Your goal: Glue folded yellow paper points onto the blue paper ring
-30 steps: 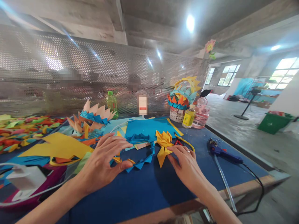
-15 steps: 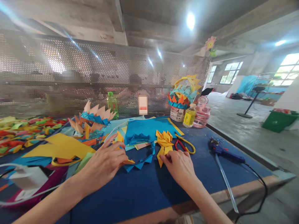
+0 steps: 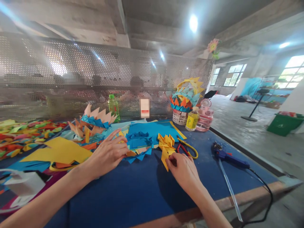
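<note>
My left hand point(image 3: 109, 153) is closed on a yellow folded paper piece point(image 3: 121, 136) at the left side of a blue folded-paper ring point(image 3: 142, 153). The ring lies on the dark blue tabletop and has pointed edges. My right hand point(image 3: 182, 166) pinches a yellow folded paper piece point(image 3: 164, 158) between thumb and fingers. Just behind it sits a pile of yellow folded pieces point(image 3: 166, 141). Scissors point(image 3: 190, 148) with red and yellow handles lie right of the pile.
Blue paper sheets point(image 3: 152, 128) lie behind the ring. A glue gun point(image 3: 230, 158) with its cord is at the right. Bottles point(image 3: 192, 119) and a paper basket point(image 3: 181, 115) stand at the back. Yellow sheets point(image 3: 57, 150) and a white plug point(image 3: 26, 183) are on the left.
The blue ring has shifted back and left, with my left hand moving slightly the same way. The yellow piece at my right hand has turned a little.
</note>
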### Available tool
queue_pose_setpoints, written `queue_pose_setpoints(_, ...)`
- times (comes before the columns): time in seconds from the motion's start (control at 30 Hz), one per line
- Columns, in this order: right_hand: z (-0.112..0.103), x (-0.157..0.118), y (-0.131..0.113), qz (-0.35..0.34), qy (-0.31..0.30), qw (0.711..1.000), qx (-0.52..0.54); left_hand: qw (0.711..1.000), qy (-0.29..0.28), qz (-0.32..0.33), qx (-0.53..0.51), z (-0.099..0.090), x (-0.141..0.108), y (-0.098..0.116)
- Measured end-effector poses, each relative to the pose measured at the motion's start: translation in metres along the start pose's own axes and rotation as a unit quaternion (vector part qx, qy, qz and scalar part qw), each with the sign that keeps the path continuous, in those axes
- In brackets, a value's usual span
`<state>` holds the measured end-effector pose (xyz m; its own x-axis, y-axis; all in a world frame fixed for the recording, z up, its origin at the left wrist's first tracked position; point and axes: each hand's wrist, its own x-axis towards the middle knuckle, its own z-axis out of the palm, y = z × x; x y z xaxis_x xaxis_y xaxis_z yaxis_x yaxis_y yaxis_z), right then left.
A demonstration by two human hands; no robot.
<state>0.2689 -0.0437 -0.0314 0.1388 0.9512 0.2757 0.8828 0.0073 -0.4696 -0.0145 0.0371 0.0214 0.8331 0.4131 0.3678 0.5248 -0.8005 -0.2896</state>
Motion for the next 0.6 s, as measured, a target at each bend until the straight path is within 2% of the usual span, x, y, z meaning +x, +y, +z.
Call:
queue_pose_setpoints(0.17, 0.003, -0.005, 0.003, -0.010, 0.026, 0.996, 0.081, 0.998, -0.034, 0.024, -0.054, 0.001, 0.000, -0.007)
queue_pose_setpoints(0.37, 0.005, -0.008, 0.004, -0.030, 0.042, 0.979, 0.197, 0.995, -0.041, -0.025, -0.083, -0.007, -0.004, -0.009)
queue_pose_setpoints(0.5, 0.006, -0.007, 0.005, -0.038, 0.038, 0.963, 0.262, 0.994, -0.042, -0.056, -0.088, -0.024, 0.002, 0.004)
queue_pose_setpoints(0.6, 0.008, -0.007, 0.003, -0.038, 0.037, 0.955, 0.293, 0.987, 0.000, -0.078, -0.137, -0.033, 0.014, 0.025)
